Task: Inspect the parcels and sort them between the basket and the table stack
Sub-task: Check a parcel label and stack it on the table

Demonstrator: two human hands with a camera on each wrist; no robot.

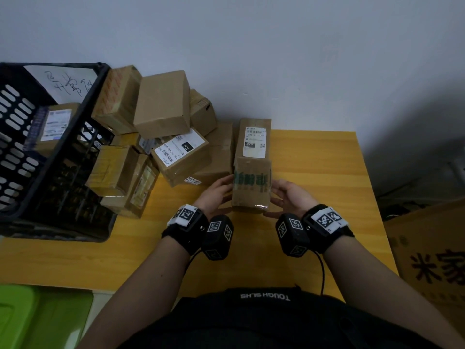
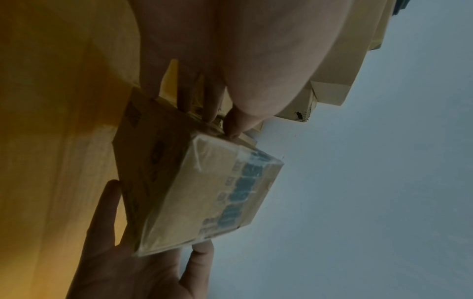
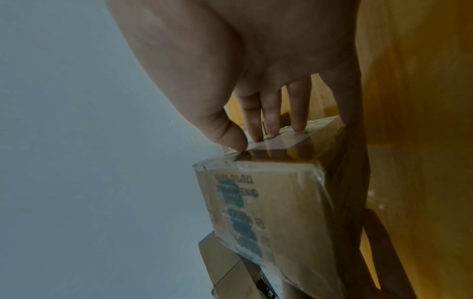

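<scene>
Fingers (image 3: 271, 119) of left hand (image 1: 216, 195), right hand (image 1: 292, 195) pinch taped parcel (image 1: 251, 190); basket (image 1: 66, 137) holds labelled box (image 1: 54, 124).

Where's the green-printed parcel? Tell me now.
Head view: the green-printed parcel is over the middle of the table, held between the left hand and right hand, in front of the white-labelled box and right of the parcel pile.
</scene>
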